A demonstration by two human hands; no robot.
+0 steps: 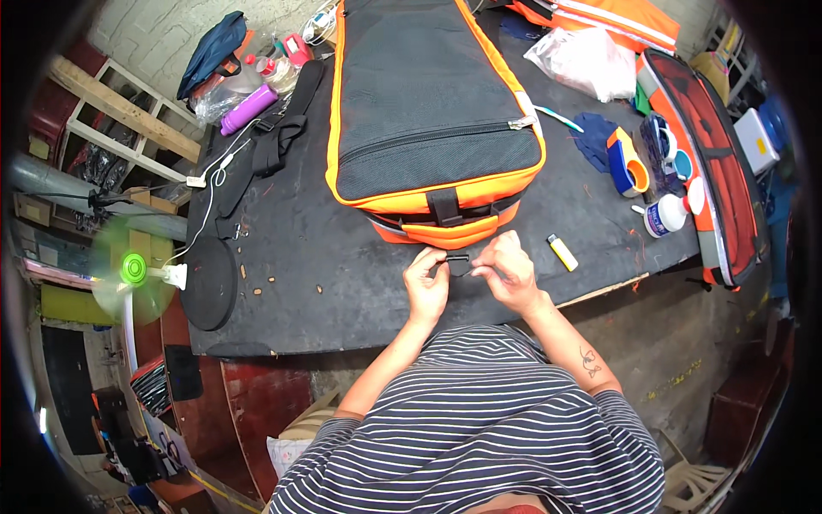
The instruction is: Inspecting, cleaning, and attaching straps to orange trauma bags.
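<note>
Small black piece (459,258) between the hands (427,281) (510,272)

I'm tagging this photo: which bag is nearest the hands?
The black bag with orange trim, just beyond left hand and right hand; the red bag is farther right.

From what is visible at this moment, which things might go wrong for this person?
1. The small black piece between the left hand and right hand looks easy to drop; it seems to be gripped only by fingertips.
2. The yellow lighter lies loose on the table near the right hand, so a sideways movement might knock it.
</note>
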